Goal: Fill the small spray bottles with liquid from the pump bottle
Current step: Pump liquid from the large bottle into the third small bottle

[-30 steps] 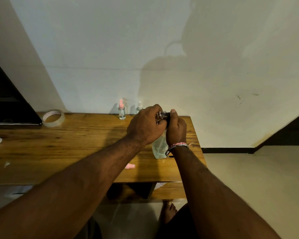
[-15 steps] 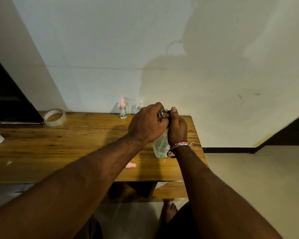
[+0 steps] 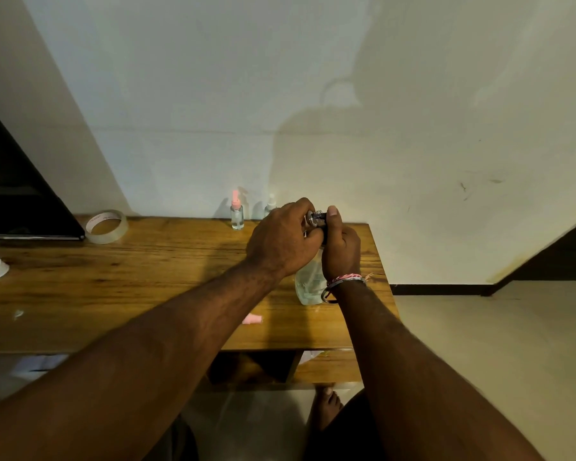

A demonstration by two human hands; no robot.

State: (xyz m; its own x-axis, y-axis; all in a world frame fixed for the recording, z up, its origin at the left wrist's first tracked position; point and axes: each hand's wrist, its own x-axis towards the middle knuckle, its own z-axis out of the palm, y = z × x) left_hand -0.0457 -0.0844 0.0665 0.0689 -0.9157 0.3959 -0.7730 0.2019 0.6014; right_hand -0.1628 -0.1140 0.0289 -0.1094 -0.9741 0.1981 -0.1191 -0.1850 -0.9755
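Wooden surface (image 3: 113, 287) carries a clear pump bottle (image 3: 308, 287) near its right edge; left hand (image 3: 281, 241) and right hand (image 3: 341, 247) both close around its dark pump head, holding a small spray bottle (image 3: 315, 217) there. Two more small spray bottles stand against the wall, one pink-topped (image 3: 236, 212), one clear-topped (image 3: 270, 205); a pink cap (image 3: 252, 318) lies near the front edge.

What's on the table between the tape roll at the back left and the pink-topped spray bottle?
Nothing: in the head view, only bare wooden table separates the tape roll from the pink-topped spray bottle.
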